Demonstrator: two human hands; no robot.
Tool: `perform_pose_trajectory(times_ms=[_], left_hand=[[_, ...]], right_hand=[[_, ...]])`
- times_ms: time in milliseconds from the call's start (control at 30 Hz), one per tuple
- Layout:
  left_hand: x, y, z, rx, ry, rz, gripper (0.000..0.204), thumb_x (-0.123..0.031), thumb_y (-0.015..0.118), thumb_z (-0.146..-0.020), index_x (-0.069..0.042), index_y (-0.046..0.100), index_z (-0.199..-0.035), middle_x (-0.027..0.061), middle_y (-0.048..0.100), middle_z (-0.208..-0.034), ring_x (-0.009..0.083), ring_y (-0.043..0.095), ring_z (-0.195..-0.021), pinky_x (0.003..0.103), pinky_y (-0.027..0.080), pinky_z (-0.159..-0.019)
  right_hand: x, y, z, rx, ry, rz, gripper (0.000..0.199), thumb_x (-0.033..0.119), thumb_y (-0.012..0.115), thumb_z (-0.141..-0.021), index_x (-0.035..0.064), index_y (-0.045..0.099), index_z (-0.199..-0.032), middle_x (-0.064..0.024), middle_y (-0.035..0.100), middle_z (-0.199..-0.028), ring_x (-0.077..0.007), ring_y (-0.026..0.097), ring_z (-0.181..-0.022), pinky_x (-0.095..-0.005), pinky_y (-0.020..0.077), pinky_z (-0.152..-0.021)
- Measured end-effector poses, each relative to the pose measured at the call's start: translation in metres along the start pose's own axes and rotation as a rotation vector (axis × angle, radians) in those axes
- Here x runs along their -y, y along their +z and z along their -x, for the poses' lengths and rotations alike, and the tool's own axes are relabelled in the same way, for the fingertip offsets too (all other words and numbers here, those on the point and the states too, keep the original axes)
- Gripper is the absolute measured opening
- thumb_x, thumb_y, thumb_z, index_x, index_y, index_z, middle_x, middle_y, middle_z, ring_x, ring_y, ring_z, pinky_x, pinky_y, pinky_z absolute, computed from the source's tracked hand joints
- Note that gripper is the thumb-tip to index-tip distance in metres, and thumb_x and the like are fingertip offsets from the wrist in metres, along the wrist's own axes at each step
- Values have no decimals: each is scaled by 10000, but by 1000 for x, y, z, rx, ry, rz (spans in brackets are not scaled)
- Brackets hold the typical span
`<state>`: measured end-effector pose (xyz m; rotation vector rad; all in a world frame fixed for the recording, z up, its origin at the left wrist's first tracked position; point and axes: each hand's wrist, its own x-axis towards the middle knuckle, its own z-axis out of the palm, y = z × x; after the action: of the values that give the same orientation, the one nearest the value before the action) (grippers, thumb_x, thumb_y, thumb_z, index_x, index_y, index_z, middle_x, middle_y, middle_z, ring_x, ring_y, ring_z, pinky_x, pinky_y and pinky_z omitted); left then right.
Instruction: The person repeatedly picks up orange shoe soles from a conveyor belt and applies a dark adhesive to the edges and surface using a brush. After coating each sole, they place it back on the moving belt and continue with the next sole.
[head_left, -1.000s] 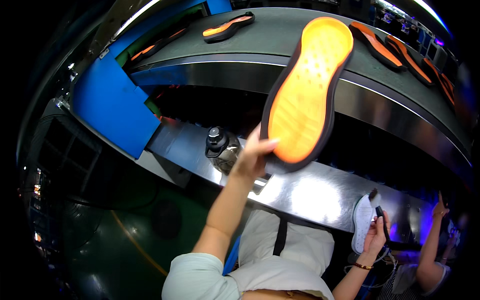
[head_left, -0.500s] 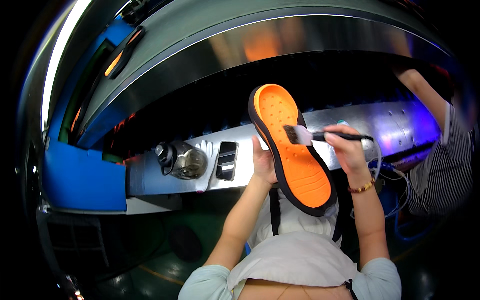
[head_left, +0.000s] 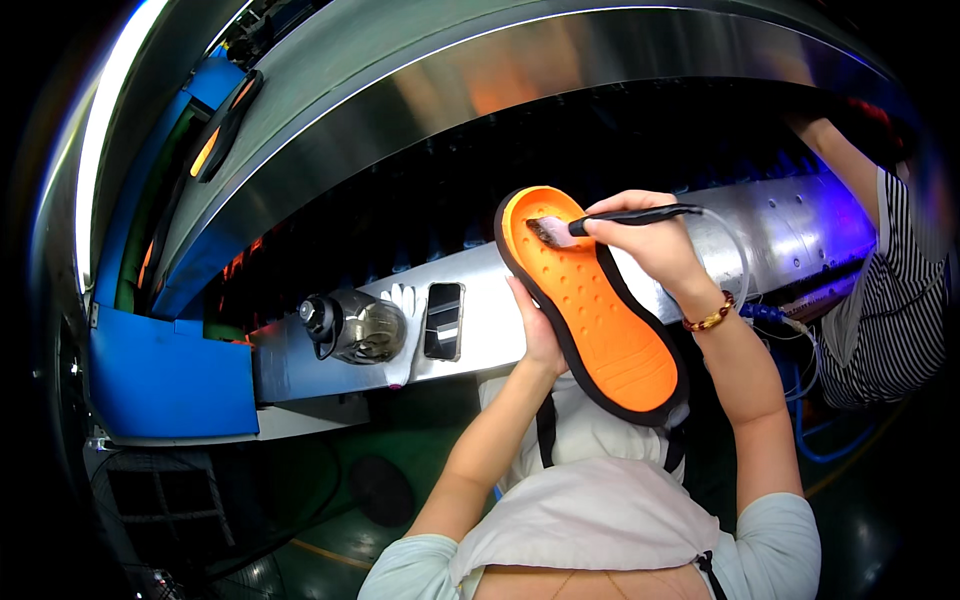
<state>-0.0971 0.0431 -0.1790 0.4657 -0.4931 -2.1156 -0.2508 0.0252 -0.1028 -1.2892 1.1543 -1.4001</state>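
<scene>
An orange shoe sole [head_left: 607, 340] with a black rim is tilted up in front of me, its dotted inner face toward me. My left hand [head_left: 541, 335] grips it by the left edge, the thumb along the rim and the other fingers hidden behind. In my right hand [head_left: 655, 245] is a brush [head_left: 640, 214] with a black handle and a thin hose or cord at its back end. The brush's dark bristles touch the orange surface near the rounded far end of the sole.
A metal ledge [head_left: 290, 367] carries a dark translucent bottle [head_left: 365, 327], a white glove [head_left: 405, 335] and a phone [head_left: 443, 321]. Beyond, a green conveyor belt [head_left: 330, 60] bears another sole [head_left: 225, 130]. At right, a co-worker's arm [head_left: 850, 170] reaches under the conveyor's metal edge.
My right hand has moved the brush up and left, from the sole's middle to its far end. The sole's far end has shifted slightly nearer.
</scene>
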Motion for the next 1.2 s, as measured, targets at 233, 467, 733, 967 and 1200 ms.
perform_pose_trajectory(times_ms=[233, 467, 733, 967, 1200], left_hand=[[-31, -7, -10, -114, 189, -152, 739, -662, 138, -799, -113, 337, -1252, 65, 427, -1226, 213, 437, -1094, 343, 356, -928], [-42, 6, 9, 17, 180, -84, 739, -654, 146, -804, -120, 271, -1299, 75, 359, -1291, 237, 397, -1147, 364, 329, -955], [-32, 28, 12, -42, 226, -7, 697, -633, 170, -819, -137, 266, -1300, 61, 353, -1292, 203, 382, -1155, 342, 316, -966], [-36, 28, 11, 1, 328, -64, 679, -616, 160, -831, -144, 242, -1312, 44, 325, -1314, 205, 362, -1176, 340, 306, -974], [-51, 36, 5, -48, 506, -151, 723, -649, 167, -809, -135, 248, -1312, 56, 309, -1329, 223, 335, -1195, 349, 278, -990]], right_hand=[[-3, 23, 55, 175, -305, 553, 133, 99, 667, -608, 43, 637, -725, -87, 612, -732, -210, 583, -665, -291, 428, -614], [31, -5, 45, 262, 19, -12, 129, 31, 654, -685, 0, 634, -808, -73, 624, -766, -112, 590, -692, -217, 470, -622], [45, 7, 42, 389, -297, 177, 144, 18, 678, -637, 19, 649, -778, -96, 628, -771, -158, 593, -724, -249, 457, -651], [39, 3, 37, 288, -199, 127, 143, 41, 664, -657, -4, 641, -791, -96, 619, -772, -145, 590, -699, -229, 465, -633], [35, -6, 41, 216, -241, 167, 134, 26, 650, -668, 17, 647, -802, -97, 620, -779, -158, 584, -720, -254, 459, -646]])
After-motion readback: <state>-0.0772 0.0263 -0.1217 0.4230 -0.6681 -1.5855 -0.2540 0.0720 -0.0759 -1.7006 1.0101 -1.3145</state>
